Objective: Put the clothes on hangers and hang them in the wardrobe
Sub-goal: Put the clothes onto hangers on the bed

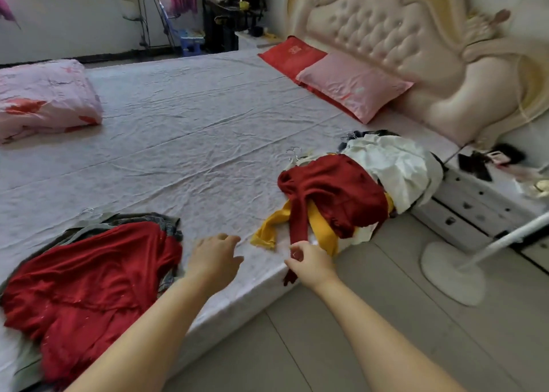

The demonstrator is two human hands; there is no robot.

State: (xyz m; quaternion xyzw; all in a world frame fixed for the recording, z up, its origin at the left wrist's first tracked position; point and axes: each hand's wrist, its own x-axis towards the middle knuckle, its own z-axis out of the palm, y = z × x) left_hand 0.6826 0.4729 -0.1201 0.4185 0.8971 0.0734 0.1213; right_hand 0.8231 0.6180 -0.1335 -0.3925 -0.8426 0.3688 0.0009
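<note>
A wide bed [184,130] under a creased pale sheet, filling most of the view, near edge running diagonally from lower left toward the right, broad bare sheet across the middle. Behind it on the right, a tufted cream headboard [386,35]. Below the bed's edge, grey tiled floor [371,317], open along the bedside up to a white fan base [451,272] and a white nightstand [475,207] with drawers at the far right. At the far left of the mattress, a folded pink quilt [44,100]. Near the left corner, close to the edge, a bright red dress [89,275] spread over grey garments [142,217], a wire hanger [89,212] just showing at their far side. Against the headboard, a pink pillow [353,85] overlapping a red pillow [291,54] with a white mark too blurred to read. At the right edge of the mattress, a heap: a white garment [398,165], a dark red sweater [335,192] lying over a yellow garment [322,228], metal hanger hooks [294,153] poking out behind. Between the two heaps, the left hand [215,256] hovering over bare sheet, fingers loosely bent, holding nothing. Right at the mattress edge, the right hand [312,262] pinching the dark red sweater's sleeve near its cuff between thumb and fingers, cuff end dangling below the hand over the edge.
</note>
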